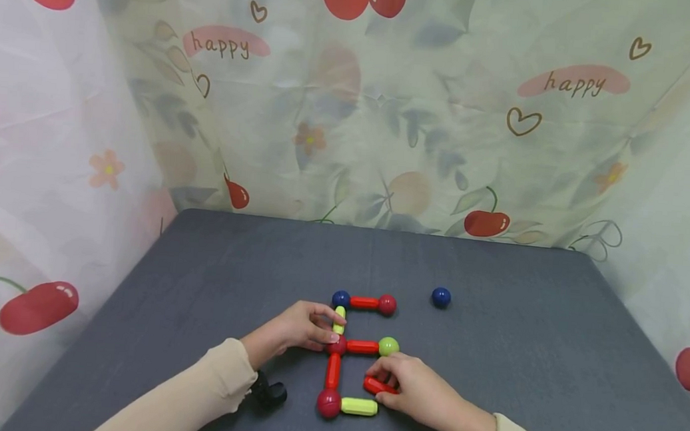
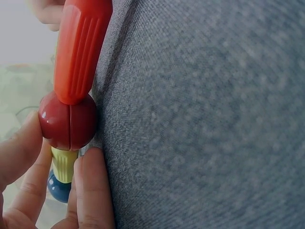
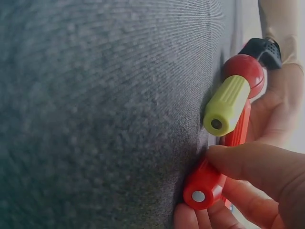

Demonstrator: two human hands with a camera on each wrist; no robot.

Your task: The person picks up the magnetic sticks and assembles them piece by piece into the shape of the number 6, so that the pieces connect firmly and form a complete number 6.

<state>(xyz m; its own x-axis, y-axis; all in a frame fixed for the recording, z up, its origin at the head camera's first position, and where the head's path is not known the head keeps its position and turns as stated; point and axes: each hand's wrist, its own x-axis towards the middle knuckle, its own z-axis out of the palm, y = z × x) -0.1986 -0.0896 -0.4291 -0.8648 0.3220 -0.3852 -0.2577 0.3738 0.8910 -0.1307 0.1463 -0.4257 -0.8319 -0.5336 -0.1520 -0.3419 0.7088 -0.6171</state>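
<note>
A flat figure of magnetic rods and balls lies on the table. My left hand (image 1: 304,325) holds it at the middle dark red ball (image 2: 66,121), thumb on the ball and fingers around the yellow-green rod (image 2: 64,164) beside it. A blue ball (image 1: 341,299) caps that rod. My right hand (image 1: 420,384) pinches a loose red rod (image 3: 202,188) between thumb and fingers, just below the lime ball (image 1: 388,346). Near that rod, a yellow-green rod (image 1: 359,407) sticks out from the bottom dark red ball (image 1: 328,403), its outer end bare.
A single blue ball (image 1: 441,298) lies apart at the back right of the grey table (image 1: 246,249). At the figure's top, a red rod (image 1: 364,302) ends in a dark red ball (image 1: 387,304). Printed curtains (image 1: 382,111) surround the table at the back and sides.
</note>
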